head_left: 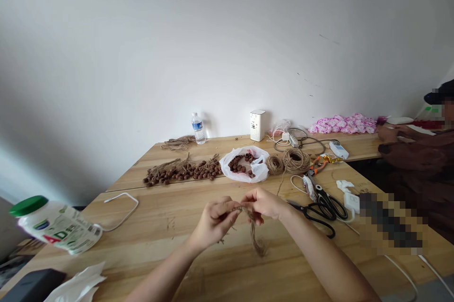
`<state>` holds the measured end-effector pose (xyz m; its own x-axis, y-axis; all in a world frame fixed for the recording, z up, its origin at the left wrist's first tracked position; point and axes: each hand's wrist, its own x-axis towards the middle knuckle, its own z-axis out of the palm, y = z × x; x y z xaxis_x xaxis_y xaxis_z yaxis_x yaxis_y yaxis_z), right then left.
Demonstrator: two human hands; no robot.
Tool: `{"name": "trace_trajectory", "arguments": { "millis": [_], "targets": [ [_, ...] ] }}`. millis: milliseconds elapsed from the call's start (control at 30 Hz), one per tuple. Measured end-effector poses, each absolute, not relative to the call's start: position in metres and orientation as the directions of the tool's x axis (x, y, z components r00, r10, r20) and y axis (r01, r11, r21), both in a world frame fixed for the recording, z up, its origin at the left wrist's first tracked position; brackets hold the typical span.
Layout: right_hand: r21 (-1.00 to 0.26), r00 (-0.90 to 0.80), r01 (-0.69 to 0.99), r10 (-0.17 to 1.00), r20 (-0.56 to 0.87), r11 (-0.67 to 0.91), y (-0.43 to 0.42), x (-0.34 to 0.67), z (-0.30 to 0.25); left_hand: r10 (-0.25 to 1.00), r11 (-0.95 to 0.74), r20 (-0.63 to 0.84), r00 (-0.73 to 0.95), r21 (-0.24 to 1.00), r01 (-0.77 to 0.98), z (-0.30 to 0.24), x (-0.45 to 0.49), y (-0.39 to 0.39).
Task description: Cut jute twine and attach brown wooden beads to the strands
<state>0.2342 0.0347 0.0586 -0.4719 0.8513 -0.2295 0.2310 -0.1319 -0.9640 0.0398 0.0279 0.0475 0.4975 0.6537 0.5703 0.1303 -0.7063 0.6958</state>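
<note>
My left hand (pixel 215 220) and my right hand (pixel 264 205) meet over the middle of the wooden table (pixel 159 250). Both are closed in a pinch on a bundle of jute twine (pixel 256 240), whose frayed end hangs below my right hand. Short ends of twine also poke out under my left fingers. Just beyond the hands lies an open white plastic bag (pixel 232 178) holding round brown nuts or beads (pixel 238 164). Two balls of jute twine (pixel 296 161) sit to its right. Left of the bag is a row of brown nuts or beads tied to twine (pixel 180 172).
Two pairs of black-handled scissors (pixel 328 205) and orange-handled pliers (pixel 318 168) lie at right, near cables. A green-capped white bottle (pixel 58 226) stands at left. A water bottle (pixel 198 129) and a white box (pixel 257 126) are at the back. Another person's sleeve (pixel 407 155) shows far right.
</note>
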Motion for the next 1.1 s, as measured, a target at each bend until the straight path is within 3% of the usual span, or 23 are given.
{"name": "trace_trajectory", "arguments": {
  "millis": [67,133,200,300,367,433,533,633,833,967,1100],
  "targets": [
    [-0.901,-0.342,0.428,0.936,-0.090,0.070,0.040,0.237,0.054,0.810,-0.521,0.447,0.381,0.846,0.115,0.047,0.040,0.032],
    [-0.713,-0.189,0.654,0.967,0.169,0.253,0.042,0.241,0.056,0.897,-0.384,0.353,0.268,0.921,0.071,0.047,0.040,0.036],
    [-0.509,-0.088,0.785,0.878,0.470,0.352,0.037,0.241,0.063,0.940,-0.290,0.280,0.196,0.957,0.025,0.049,0.040,0.039],
    [-0.409,-0.105,0.736,0.688,0.718,0.539,0.017,0.230,0.074,0.974,-0.180,0.182,0.134,0.983,-0.023,0.052,0.042,0.039],
    [-0.418,-0.260,0.622,0.678,0.688,0.662,0.000,0.215,0.076,0.986,-0.114,0.121,0.117,0.992,-0.059,0.054,0.044,0.038],
    [-0.417,-0.379,0.605,0.706,0.598,0.678,-0.012,0.199,0.072,0.990,-0.050,0.064,0.122,0.992,-0.115,0.056,0.046,0.036],
    [-0.308,-0.280,0.761,0.717,0.638,0.572,-0.013,0.187,0.059,0.987,0.028,0.006,0.163,0.978,-0.206,0.058,0.048,0.032],
    [-0.205,-0.179,0.862,0.657,0.732,0.464,-0.001,0.189,0.048,0.973,0.100,-0.041,0.225,0.961,-0.258,0.059,0.050,0.029],
    [-0.087,-0.237,0.853,0.530,0.814,0.515,0.008,0.195,0.045,0.932,0.269,-0.156,0.326,0.902,-0.339,0.061,0.051,0.027],
    [-0.005,-0.344,0.773,0.424,0.838,0.635,0.006,0.196,0.048,0.934,0.280,-0.177,0.309,0.902,-0.329,0.063,0.049,0.029],
    [0.009,-0.435,0.684,0.398,0.808,0.729,0.010,0.199,0.047,0.956,0.152,-0.091,0.280,0.967,-0.205,0.059,0.048,0.031]
  ]
}}
